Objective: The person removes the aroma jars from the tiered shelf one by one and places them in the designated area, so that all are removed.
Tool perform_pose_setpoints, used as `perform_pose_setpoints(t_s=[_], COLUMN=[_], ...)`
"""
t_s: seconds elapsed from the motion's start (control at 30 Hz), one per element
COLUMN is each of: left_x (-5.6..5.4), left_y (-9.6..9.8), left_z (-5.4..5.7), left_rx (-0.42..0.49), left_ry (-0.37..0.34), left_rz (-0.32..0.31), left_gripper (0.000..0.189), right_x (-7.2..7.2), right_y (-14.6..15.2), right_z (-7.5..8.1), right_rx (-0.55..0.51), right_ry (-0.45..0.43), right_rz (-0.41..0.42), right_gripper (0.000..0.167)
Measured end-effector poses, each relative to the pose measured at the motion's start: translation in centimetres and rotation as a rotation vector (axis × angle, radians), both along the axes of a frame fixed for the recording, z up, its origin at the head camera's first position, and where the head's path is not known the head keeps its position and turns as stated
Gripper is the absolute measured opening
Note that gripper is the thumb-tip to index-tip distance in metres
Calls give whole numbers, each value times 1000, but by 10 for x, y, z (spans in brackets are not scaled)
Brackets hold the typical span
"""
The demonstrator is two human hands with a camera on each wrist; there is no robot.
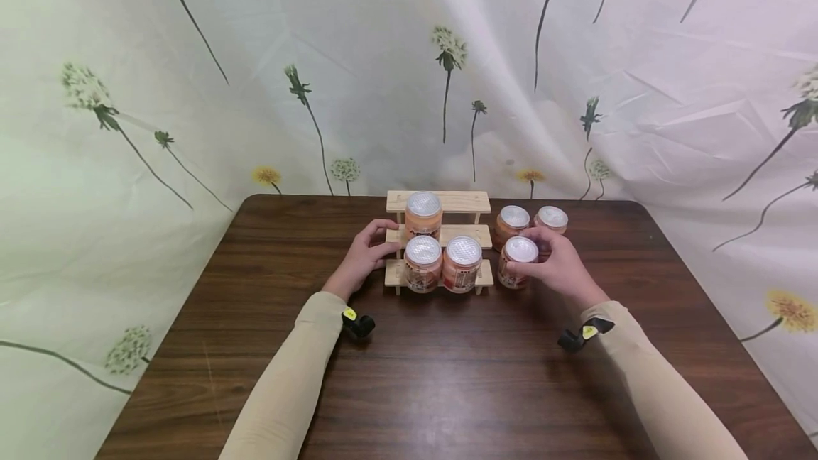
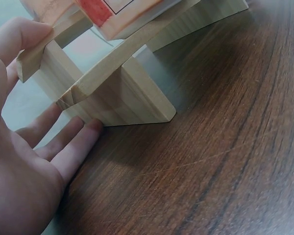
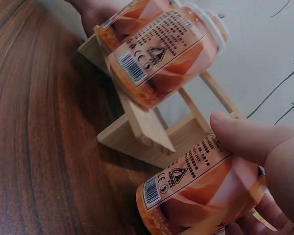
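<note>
My right hand grips an orange-labelled jar just right of the wooden stepped rack. In the right wrist view the thumb presses one side of this jar, with fingers partly hidden behind it. My left hand is at the rack's left end; in the left wrist view its extended fingers touch the side panel. Two similar jars, a left one and a right one, stand on the lowest step. Another jar occupies the middle step.
Behind the gripped jar are two more jars on the table, a nearer-left one and one partly hidden by my right hand. The dark wood table ends at a curtain printed with dandelions.
</note>
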State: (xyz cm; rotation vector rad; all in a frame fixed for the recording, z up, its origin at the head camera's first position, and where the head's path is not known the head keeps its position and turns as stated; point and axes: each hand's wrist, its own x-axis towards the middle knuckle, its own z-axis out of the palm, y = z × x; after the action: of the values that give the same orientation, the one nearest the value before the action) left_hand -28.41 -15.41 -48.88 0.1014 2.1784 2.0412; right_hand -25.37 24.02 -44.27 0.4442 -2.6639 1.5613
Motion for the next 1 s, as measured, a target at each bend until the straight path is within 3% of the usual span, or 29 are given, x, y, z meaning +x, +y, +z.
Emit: perform_pose_setpoints(t_s=[0.43, 0.63, 1.0], left_x=[1, 1, 1], left_y=[0, 0, 1], left_z=[0, -1, 1], left_rx=[5, 7, 17], left_ry=[7, 10, 15], left_rz=[1, 1, -8], left_gripper=[36, 37, 41], right_x=[-2, -1, 1], right_y=[5, 7, 7], right_z=[-12, -13, -10], right_rx=[27, 54, 35], right_ry=[-3, -6, -25], right_rz=[-60, -104, -111], right_gripper=[62, 69, 68])
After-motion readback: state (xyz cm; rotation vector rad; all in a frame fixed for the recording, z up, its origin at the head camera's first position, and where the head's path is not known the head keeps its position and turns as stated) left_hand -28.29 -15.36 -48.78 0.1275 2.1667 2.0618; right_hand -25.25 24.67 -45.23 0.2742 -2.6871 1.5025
